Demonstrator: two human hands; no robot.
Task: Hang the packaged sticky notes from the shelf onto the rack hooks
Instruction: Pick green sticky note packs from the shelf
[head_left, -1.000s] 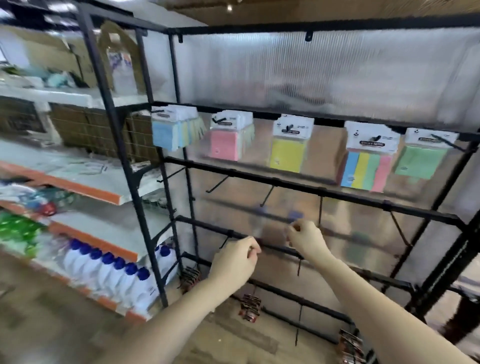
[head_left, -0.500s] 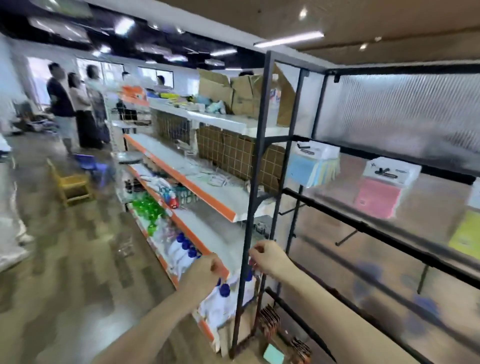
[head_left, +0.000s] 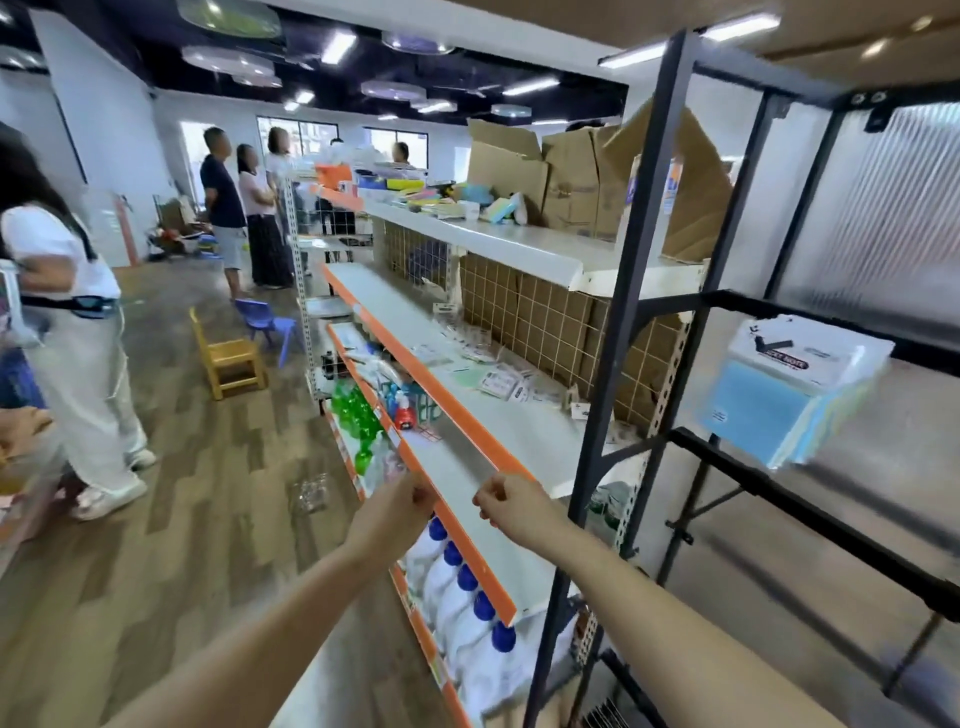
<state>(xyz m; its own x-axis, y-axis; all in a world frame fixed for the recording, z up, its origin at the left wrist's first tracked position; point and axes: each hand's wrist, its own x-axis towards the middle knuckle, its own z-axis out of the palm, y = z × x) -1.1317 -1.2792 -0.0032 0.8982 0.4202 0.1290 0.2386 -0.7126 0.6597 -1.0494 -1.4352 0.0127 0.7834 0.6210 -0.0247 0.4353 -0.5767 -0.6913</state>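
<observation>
Floor: wood-look planks in mixed grey-brown tones. Ceiling dark, with round flush lamps and strip lights, all lit. Far wall white; windows in it, daylight behind. Small yellow wooden chair stands on the floor, a small purple plastic chair just behind it. Several people stand near the far wall; one person in white clothes at the left edge. Opened cardboard boxes sit on top of a white store unit. Ribbed translucent panel at the right.
</observation>
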